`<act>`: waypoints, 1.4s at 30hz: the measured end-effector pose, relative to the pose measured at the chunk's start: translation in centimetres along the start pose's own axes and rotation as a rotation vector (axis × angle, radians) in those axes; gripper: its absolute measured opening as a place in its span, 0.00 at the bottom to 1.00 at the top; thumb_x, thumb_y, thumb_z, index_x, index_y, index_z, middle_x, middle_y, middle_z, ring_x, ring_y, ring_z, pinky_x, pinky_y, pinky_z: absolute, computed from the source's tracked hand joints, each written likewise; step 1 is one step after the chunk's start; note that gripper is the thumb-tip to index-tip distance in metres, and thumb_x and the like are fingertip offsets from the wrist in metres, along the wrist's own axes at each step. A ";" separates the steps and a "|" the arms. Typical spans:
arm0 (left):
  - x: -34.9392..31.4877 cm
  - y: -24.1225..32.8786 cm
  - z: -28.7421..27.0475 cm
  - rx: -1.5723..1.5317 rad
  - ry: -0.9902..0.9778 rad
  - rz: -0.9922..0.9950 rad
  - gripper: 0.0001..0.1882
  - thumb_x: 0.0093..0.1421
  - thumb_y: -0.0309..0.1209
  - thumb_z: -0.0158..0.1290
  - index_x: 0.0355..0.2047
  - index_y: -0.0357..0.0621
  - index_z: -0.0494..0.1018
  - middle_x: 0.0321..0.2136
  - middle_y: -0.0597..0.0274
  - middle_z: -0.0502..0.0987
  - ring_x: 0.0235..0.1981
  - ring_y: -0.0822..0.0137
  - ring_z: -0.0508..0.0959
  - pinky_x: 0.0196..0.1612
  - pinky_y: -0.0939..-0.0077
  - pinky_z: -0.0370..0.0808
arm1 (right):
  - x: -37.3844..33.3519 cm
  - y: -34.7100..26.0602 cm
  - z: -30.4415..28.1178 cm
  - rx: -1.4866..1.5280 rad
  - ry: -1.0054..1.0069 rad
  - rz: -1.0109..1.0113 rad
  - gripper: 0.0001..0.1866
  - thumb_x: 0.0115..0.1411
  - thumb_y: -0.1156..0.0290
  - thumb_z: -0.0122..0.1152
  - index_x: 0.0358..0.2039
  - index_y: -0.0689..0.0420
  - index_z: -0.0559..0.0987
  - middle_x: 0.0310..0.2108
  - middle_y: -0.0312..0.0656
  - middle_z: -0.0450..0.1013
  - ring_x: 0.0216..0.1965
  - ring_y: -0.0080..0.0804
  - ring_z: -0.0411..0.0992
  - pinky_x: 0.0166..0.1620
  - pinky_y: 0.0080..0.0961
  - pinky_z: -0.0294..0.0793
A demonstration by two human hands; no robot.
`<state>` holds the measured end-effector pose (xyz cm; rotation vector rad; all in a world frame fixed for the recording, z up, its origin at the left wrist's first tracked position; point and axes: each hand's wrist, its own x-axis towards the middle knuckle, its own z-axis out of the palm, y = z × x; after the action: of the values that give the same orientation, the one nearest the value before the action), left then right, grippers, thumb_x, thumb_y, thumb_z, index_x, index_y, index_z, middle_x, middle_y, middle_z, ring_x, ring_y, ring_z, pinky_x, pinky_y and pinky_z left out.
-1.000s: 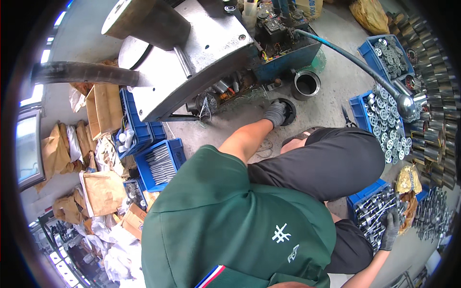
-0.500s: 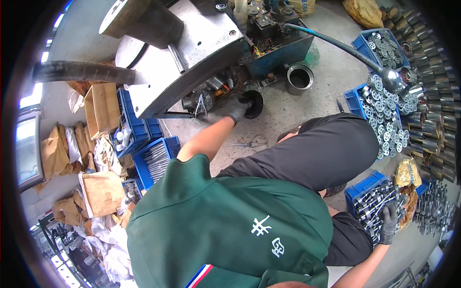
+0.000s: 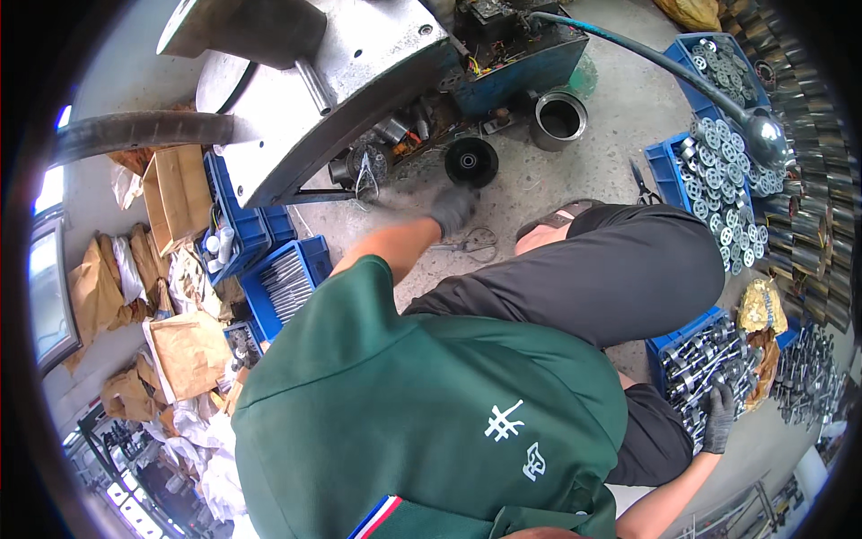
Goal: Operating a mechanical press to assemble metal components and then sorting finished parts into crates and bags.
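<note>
One heavy machine with a pale metal plate (image 3: 377,45) fills the upper left, its base opening onto the concrete floor (image 3: 525,184). Next in size come the blue crates: one of spoked wheel-shaped parts (image 3: 718,193) at right, one of metal shafts (image 3: 696,368) at lower right, and one of slim rods (image 3: 285,286) left of the person; all these pieces are loose, and none is visibly joined to another kind. A hollow metal cylinder (image 3: 561,142) stands on the floor near the machine, and nothing shows fitted over its mouth. The black disc (image 3: 471,163), with a small bright hub at its middle, lies on the floor between machine and cylinder, apart from the cylinder. As a judgement, the disc's placing there looks done, while any joining of disc to another part is not; how much is left beyond that cannot be told. The gloved left hand (image 3: 453,208) is blurred at the disc's near edge, touching or just beside it; whether its grip is released or clenched I cannot tell. The gloved right hand (image 3: 720,420) lies against the shafts; whether it grasps one is unclear. Smallest, a scissor-like tool (image 3: 453,245) rests on the floor below the left hand.
</note>
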<state>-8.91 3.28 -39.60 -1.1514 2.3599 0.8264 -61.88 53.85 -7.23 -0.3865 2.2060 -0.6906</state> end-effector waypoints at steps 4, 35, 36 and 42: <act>-6.6 1.6 7.2 0.116 -0.061 -0.020 0.16 0.61 0.31 0.53 0.49 0.43 0.76 0.48 0.45 0.79 0.48 0.46 0.81 0.51 0.53 0.78 | 0.3 1.2 -0.2 0.046 0.012 0.071 0.17 0.68 0.63 0.59 0.52 0.60 0.78 0.29 0.30 0.68 0.29 0.19 0.65 0.34 0.19 0.68; 6.4 9.0 -12.4 0.273 0.400 0.108 0.16 0.53 0.30 0.58 0.43 0.44 0.78 0.43 0.42 0.76 0.47 0.43 0.77 0.48 0.51 0.75 | 0.0 1.9 -0.6 0.138 0.137 0.033 0.16 0.66 0.67 0.60 0.49 0.65 0.79 0.31 0.37 0.76 0.30 0.23 0.73 0.36 0.23 0.75; 6.4 10.7 -12.7 0.289 0.427 0.161 0.16 0.53 0.30 0.58 0.43 0.44 0.78 0.43 0.42 0.76 0.47 0.43 0.77 0.48 0.51 0.75 | -0.1 1.6 -0.5 0.129 0.142 0.017 0.16 0.65 0.67 0.60 0.48 0.65 0.79 0.31 0.37 0.76 0.30 0.23 0.73 0.35 0.23 0.75; 10.0 18.9 -15.7 0.320 0.637 0.445 0.20 0.57 0.39 0.59 0.47 0.43 0.75 0.45 0.46 0.79 0.49 0.47 0.78 0.49 0.51 0.73 | 0.1 1.7 -1.0 0.033 0.089 0.023 0.16 0.65 0.68 0.58 0.48 0.66 0.79 0.30 0.40 0.77 0.28 0.25 0.74 0.34 0.25 0.75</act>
<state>-31.29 -3.48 -27.08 -0.8435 3.1951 0.1763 -62.85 55.49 -7.71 -0.3186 2.2765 -0.7435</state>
